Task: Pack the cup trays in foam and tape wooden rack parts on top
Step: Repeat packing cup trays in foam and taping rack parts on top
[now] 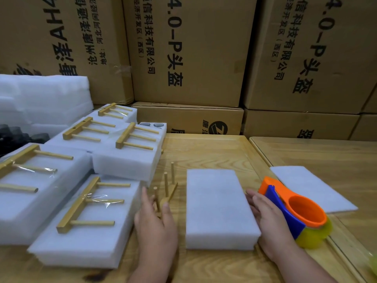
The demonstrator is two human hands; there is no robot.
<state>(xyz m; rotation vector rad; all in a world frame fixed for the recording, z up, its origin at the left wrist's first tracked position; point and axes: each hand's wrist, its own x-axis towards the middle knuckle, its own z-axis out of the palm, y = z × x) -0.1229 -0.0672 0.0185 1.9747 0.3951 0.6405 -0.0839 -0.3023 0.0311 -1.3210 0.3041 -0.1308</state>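
Observation:
A white foam block (218,207) lies on the wooden table (206,152) between my hands. My right hand (265,219) rests flat against the block's right side with straight fingers. A loose wooden rack part (166,190) with three pegs pointing up stands just left of the block. My left hand (157,223) reaches onto its near end, thumb beside the base; whether the fingers grip it is unclear. An orange and blue tape dispenser (293,211) with yellowish tape sits right behind my right hand. Several packed foam blocks (89,219) with taped rack parts lie at the left.
A thin foam sheet (312,188) lies on the table at the right. A stack of foam sheets (44,99) stands at the back left beside dark items (18,135). Large cardboard boxes (189,52) wall off the far side.

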